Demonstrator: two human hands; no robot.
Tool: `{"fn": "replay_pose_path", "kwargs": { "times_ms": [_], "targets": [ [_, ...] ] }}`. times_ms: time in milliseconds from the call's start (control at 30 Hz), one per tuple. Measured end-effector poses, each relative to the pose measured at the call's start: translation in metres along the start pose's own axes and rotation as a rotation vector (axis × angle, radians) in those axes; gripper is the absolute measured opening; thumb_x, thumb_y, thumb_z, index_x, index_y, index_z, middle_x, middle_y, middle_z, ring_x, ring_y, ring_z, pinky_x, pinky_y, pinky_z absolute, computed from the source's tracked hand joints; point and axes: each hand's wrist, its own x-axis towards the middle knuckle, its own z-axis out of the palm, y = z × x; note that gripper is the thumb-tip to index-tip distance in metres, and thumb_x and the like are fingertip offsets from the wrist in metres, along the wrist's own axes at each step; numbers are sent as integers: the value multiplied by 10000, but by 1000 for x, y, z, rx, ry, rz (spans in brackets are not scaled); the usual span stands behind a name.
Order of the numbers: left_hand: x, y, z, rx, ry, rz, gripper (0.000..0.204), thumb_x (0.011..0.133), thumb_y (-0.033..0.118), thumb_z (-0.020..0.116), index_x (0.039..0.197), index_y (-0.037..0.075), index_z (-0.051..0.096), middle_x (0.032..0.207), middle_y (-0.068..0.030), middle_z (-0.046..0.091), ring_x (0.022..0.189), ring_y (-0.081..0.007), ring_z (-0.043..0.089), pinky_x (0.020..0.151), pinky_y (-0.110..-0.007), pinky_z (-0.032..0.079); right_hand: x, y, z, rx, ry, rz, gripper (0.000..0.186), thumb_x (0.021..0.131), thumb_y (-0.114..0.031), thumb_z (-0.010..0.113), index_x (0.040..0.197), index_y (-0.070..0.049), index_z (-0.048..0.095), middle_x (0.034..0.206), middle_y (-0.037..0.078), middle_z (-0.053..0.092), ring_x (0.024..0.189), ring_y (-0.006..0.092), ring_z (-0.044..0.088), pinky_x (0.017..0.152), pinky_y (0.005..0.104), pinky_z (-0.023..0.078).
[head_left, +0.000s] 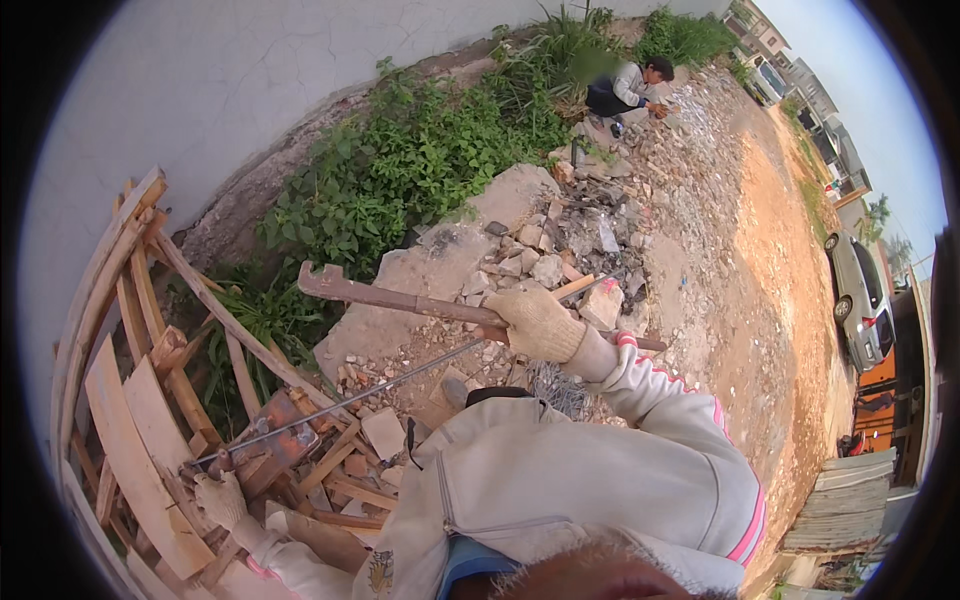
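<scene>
My right hand (543,325), in a cream knitted glove, is closed around a rusty steel bending bar (400,299). The bar's notched, hooked end points left. My left hand (220,499), gloved alike, is low at the left with its fingers closed at the end of a thin metal rod (380,386). That rod slants up to the right, passing below the bar near my right hand. Under its left part is a rust-stained block (285,436) among the timber.
Loose wooden planks (140,420) are heaped at the left by a pale wall (200,110). Green plants (400,170) and broken rubble (545,250) lie ahead. Another person (625,90) crouches far off. A car (858,290) stands on the dirt track at right.
</scene>
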Motion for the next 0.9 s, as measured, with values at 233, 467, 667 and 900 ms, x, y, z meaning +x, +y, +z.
{"fn": "replay_pose_path", "kwargs": {
  "times_ms": [233,467,667,900],
  "targets": [
    [3,9,-8,91,39,-27,794,850,692,639,1271,20,604,1286,-284,642,1270,-465,572,1088,-598,424,35,-31,-69,171,-265,44,243,941,-164,767,1048,16,644,744,34,598,688,127,525,626,307,451],
    [-20,22,-41,-55,-47,-126,765,799,612,632,1308,40,617,1297,-275,616,1269,-438,550,1102,-583,390,120,2,-26,80,-392,-382,239,972,-179,727,1013,46,657,728,120,614,653,165,557,610,319,443],
    [-26,27,-39,-103,-4,-164,784,748,541,708,1307,-5,640,1284,-259,648,1252,-423,585,1138,-602,337,172,-8,33,-12,-613,-484,441,1016,-406,646,934,26,628,648,203,536,575,324,546,569,396,425],
    [-26,28,-55,-114,-98,-173,856,743,709,700,1194,-19,692,1251,-267,663,1250,-440,580,1127,-603,343,218,-23,71,-28,-763,-540,586,1020,-533,581,935,44,638,659,224,558,611,379,590,589,433,440]
  ]
}}
